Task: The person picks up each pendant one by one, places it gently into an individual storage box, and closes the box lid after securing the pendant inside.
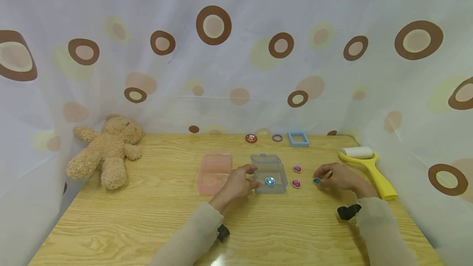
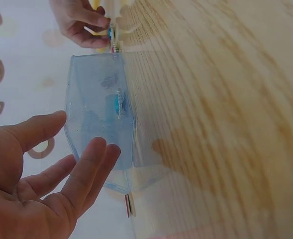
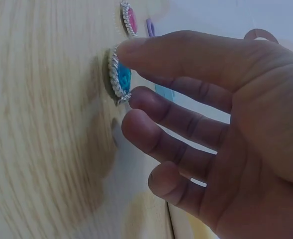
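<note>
At the left side of a clear blue plastic box [image 1: 271, 190], my left hand [image 1: 238, 182] is spread with thumb and fingers apart, fingertips right at the box wall. The box's lid is raised toward the back. Inside lies a blue heart-shaped gem [image 1: 270, 181] with a silvery beaded edge. To the right, my right hand [image 1: 338, 177] pinches a second blue gem [image 3: 124, 77] between thumb and fingertips, close over the table; its other fingers are loosely bent. Two pink gems, one farther back [image 1: 297, 169] and one nearer [image 1: 296, 184], lie between the box and this hand.
An open clear pink box [image 1: 210, 187] stands left of the blue one. Along the back lie a red round piece [image 1: 251, 138], a purple ring [image 1: 277, 135] and a blue square frame [image 1: 298, 144]. A yellow lint roller [image 1: 380, 182] lies right; a teddy bear [image 1: 111, 145] sits left.
</note>
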A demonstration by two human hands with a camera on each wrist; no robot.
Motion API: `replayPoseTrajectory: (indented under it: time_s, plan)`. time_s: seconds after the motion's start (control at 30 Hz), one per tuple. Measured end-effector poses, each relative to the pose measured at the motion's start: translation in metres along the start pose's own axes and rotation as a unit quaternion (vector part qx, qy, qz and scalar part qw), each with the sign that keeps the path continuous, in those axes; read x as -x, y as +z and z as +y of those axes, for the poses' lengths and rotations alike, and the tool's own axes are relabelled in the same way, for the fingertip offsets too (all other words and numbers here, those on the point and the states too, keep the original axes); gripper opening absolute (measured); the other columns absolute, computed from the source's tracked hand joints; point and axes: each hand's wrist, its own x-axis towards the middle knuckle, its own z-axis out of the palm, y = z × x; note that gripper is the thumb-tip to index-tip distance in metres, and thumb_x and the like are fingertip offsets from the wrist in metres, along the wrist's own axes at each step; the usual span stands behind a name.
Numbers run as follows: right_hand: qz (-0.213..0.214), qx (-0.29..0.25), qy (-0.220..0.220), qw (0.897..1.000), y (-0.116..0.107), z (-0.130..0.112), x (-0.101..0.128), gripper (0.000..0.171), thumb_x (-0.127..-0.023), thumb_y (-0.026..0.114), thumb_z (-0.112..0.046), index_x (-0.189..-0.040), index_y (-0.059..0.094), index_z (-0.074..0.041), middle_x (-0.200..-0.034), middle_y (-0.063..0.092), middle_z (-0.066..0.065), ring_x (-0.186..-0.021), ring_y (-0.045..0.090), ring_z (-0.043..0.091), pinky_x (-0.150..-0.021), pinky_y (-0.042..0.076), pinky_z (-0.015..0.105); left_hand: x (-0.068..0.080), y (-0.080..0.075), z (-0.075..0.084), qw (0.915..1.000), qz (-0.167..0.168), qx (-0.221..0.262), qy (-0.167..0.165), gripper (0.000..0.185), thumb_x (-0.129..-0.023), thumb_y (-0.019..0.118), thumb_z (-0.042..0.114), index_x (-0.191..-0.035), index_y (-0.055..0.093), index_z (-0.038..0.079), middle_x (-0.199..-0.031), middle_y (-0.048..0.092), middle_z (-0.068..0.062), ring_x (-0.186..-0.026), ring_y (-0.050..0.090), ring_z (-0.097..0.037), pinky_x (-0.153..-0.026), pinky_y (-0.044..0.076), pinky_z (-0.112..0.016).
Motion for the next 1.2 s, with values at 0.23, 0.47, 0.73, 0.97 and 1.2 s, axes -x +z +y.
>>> replayPoseTrajectory:
  time_s: [0.23, 0.47, 0.73, 0.97, 1.2]
  plan:
    - [0.005, 0.023, 0.008, 1.0, 0.004, 0.007, -0.003, 0.028, -0.083, 0.08, -0.019, -0.109, 0.072, -0.011, -0.1, 0.071, 0.002, -0.091, 0.062, 0.016, -0.078, 0.052, 0.033, 0.001, 0.0, 0.001, 1.0, -0.002, 0.002, -0.001, 0.051, -0.09, 0.075, 0.015, -0.137, 0.058, 0.004, -0.136, 0.061, -0.02, -0.107, 0.071, -0.034, -0.087, 0.06, -0.039]
    - [0.003, 0.029, 0.004, 1.0, 0.006, 0.006, -0.005, 0.027, -0.081, 0.08, -0.014, -0.107, 0.072, -0.011, -0.097, 0.069, 0.003, -0.087, 0.06, 0.015, -0.073, 0.051, 0.033, 0.002, -0.001, 0.001, 1.0, -0.003, 0.005, 0.007, 0.05, -0.09, 0.075, 0.014, -0.136, 0.058, 0.001, -0.136, 0.061, -0.022, -0.107, 0.07, -0.035, -0.088, 0.059, -0.041]
    - [0.007, 0.029, 0.007, 1.0, 0.006, 0.004, -0.005, 0.026, -0.082, 0.08, -0.017, -0.105, 0.071, -0.009, -0.096, 0.069, 0.003, -0.087, 0.06, 0.015, -0.075, 0.051, 0.033, 0.001, -0.001, 0.001, 1.0, -0.003, 0.002, 0.002, 0.051, -0.09, 0.075, 0.014, -0.136, 0.058, 0.002, -0.136, 0.061, -0.021, -0.108, 0.07, -0.035, -0.089, 0.059, -0.041]
    - [0.031, 0.027, 0.002, 0.999, 0.002, -0.003, -0.005, 0.027, -0.085, 0.078, -0.02, -0.108, 0.07, -0.009, -0.098, 0.068, 0.003, -0.088, 0.06, 0.014, -0.078, 0.052, 0.032, 0.002, -0.002, 0.003, 1.0, -0.003, -0.001, 0.003, 0.051, -0.089, 0.075, 0.014, -0.136, 0.058, 0.002, -0.136, 0.061, -0.022, -0.107, 0.07, -0.035, -0.088, 0.059, -0.041]
    - [0.05, 0.028, -0.018, 0.998, -0.002, -0.012, -0.01, 0.028, -0.086, 0.077, -0.02, -0.112, 0.072, -0.01, -0.099, 0.069, 0.002, -0.085, 0.06, 0.013, -0.073, 0.052, 0.028, 0.002, -0.001, 0.004, 1.0, -0.001, 0.006, -0.002, 0.05, -0.09, 0.075, 0.014, -0.136, 0.058, 0.002, -0.136, 0.061, -0.021, -0.108, 0.07, -0.035, -0.089, 0.059, -0.041]
